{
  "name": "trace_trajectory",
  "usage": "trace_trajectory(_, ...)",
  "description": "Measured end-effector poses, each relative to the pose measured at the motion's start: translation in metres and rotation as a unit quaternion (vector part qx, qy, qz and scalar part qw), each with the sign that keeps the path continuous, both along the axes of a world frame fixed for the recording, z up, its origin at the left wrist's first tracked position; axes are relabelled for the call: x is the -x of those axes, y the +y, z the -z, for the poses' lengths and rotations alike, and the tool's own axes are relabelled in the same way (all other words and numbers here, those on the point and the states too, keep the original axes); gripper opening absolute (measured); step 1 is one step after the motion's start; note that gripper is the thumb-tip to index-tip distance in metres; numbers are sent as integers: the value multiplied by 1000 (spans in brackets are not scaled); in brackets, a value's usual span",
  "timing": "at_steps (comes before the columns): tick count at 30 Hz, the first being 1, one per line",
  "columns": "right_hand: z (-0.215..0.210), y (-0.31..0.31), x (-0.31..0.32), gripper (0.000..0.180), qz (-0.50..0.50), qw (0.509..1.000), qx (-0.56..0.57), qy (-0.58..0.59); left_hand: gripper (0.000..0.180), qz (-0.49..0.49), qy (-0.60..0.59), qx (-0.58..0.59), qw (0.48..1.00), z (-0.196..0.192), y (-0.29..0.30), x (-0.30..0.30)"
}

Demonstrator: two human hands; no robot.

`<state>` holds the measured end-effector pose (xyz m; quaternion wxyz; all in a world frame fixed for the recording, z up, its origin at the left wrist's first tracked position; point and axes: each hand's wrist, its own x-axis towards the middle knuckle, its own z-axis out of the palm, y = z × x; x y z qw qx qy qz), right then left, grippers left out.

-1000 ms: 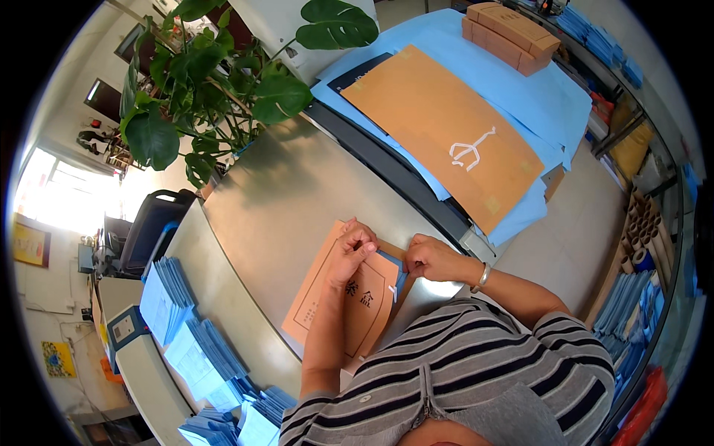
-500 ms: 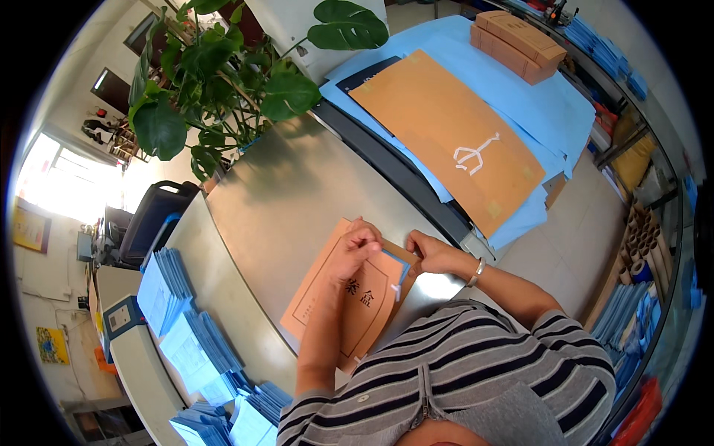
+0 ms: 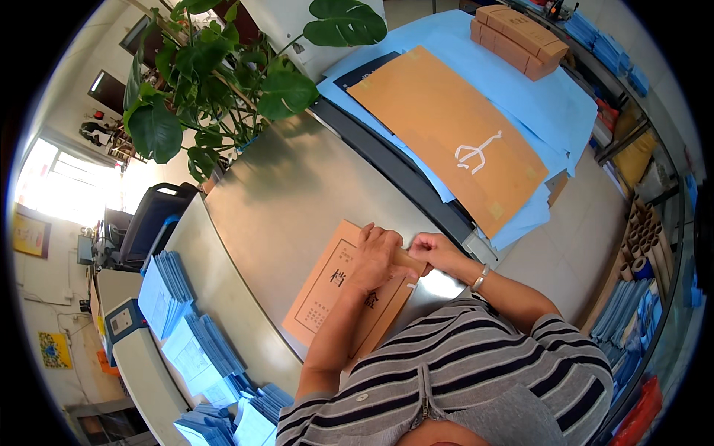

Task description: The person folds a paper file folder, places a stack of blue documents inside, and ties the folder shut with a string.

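Striped shirt (image 3: 446,364), bare hands at work. Brown cardboard box (image 3: 320,293) lies on the grey tabletop (image 3: 275,215), just before the body. Left hand (image 3: 378,259): laid over the box's far end, fingers bent and somewhat spread. Right hand (image 3: 437,254): at the far right corner, fingers curled in together; whether they pinch the box, I cannot tell. 2 brown boxes (image 3: 518,41) sit farther off.

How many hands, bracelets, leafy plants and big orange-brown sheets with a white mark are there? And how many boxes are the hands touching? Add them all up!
Hands: 2 (left hand, right hand)
Bracelet: 1
Leafy plant: 1
Orange-brown sheet: 1
Brown card box being touched: 1
Total: 6
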<state>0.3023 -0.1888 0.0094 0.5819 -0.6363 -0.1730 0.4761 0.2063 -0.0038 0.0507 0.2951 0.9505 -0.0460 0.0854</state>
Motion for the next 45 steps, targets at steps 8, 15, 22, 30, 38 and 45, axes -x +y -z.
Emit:
trace_trajectory(8, 6, -25, 32, 39, 95, 990, -82, 59, 39, 23, -26, 35, 999, 0, 1, -2)
trace_trajectory(15, 0, -24, 40, 49, 31, 995, -94, -11, 28, 23, -35, -4, 999, 11, -2, -8)
trace_trajectory(22, -40, 29, 27, 49, 160, 948, -45, -271, 43, -7, -24, 71, 997, 8, -4, -4)
trace_trajectory(30, -12, 72, 32, 51, 207, 943, -186, -183, 72, -93, -163, 280, 942, 41, 7, -9)
trace_trajectory(38, -27, 79, 37, 35, 45, 890, -128, -436, 41, -231, -259, 274, 897, 42, 8, 17)
trace_trajectory(45, -37, 82, 51, 51, -127, 735, -39, -665, 41, -262, -49, 147, 953, 1, -10, 120)
